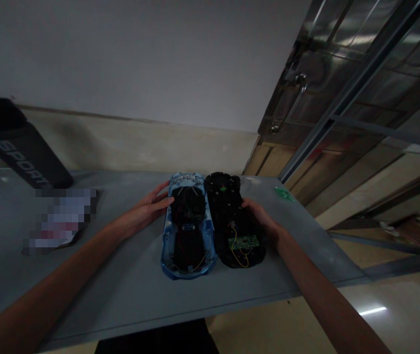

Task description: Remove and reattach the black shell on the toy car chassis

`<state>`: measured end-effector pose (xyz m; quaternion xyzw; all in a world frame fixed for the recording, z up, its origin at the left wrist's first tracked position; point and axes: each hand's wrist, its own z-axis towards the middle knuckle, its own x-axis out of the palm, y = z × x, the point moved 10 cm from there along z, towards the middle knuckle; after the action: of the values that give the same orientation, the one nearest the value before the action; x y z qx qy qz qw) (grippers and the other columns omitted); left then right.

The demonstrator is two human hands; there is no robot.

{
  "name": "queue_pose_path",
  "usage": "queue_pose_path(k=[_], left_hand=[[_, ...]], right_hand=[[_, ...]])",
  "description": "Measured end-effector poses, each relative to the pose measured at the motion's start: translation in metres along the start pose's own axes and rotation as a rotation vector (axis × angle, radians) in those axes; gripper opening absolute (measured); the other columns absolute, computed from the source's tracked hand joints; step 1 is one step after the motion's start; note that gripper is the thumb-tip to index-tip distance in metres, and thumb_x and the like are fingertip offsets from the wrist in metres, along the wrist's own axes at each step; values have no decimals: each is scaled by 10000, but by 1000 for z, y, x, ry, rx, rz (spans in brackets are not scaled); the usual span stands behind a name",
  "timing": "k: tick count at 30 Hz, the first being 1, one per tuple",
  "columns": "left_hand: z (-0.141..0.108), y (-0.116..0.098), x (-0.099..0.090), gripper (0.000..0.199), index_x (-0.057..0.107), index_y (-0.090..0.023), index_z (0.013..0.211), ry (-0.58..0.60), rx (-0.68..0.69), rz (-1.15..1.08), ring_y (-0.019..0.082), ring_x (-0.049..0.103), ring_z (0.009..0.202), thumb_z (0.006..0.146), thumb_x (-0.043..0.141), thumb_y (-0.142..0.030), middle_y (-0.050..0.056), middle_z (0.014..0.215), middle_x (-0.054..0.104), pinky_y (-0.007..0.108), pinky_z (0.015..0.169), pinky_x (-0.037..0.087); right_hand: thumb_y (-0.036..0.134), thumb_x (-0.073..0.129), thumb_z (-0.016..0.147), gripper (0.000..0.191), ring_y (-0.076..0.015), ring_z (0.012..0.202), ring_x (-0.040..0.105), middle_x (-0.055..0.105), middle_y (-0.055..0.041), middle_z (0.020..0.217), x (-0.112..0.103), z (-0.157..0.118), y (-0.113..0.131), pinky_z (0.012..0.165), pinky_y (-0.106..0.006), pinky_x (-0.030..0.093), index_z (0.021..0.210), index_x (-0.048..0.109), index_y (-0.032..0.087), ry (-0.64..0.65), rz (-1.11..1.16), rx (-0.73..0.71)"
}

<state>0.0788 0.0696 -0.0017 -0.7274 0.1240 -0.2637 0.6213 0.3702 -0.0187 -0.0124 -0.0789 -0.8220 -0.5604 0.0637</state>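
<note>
A blue toy car body shell [210, 236] lies upside down on the grey table, its dark inside facing up with thin wires in it. My left hand [154, 200] grips its left edge, thumb over the rim and fingers along the outer side. Right beside the shell is the black toy car chassis [224, 204], with a green circuit board [244, 242] and a yellow wire [234, 241] near its close end. My right hand [261, 216] is closed on the chassis's right edge, its fingers partly hidden in shadow.
On the grey table [128, 275], a black box marked SPORT [29, 147] stands at the back left, near a blurred-out flat item [64, 219]. A small green piece [284, 193] lies at the right. Beyond are a metal frame post [327, 123] and a metal door [320, 64].
</note>
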Motion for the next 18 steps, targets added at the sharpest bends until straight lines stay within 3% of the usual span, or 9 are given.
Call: queue_pose_path(k=[7, 12, 18], left_hand=[[0, -2, 2, 831, 514, -359, 1695, 6, 7, 4, 368, 595, 1583, 942, 864, -378, 11, 1576, 753, 458, 1278, 532], [1, -1, 1, 836, 511, -360, 1695, -2, 9, -17, 349, 576, 1601, 938, 866, -359, -10, 1542, 772, 452, 1301, 499], [-1, -1, 1, 899, 488, -360, 1710, -5, -18, -12, 352, 558, 1617, 914, 903, -390, 40, 1594, 739, 472, 1332, 463]], right_hand=[[350, 652, 779, 193, -253, 748, 709, 792, -71, 826, -4, 7, -8, 753, -372, 574, 912, 726, 231, -1, 34, 60], [347, 666, 785, 191, -251, 763, 710, 805, -67, 858, -1, 3, -6, 784, -375, 575, 924, 736, 237, 1, 41, 56], [366, 663, 772, 215, -278, 773, 716, 756, -78, 780, 1, 2, -6, 813, -411, 578, 916, 737, 225, -2, 44, 50]])
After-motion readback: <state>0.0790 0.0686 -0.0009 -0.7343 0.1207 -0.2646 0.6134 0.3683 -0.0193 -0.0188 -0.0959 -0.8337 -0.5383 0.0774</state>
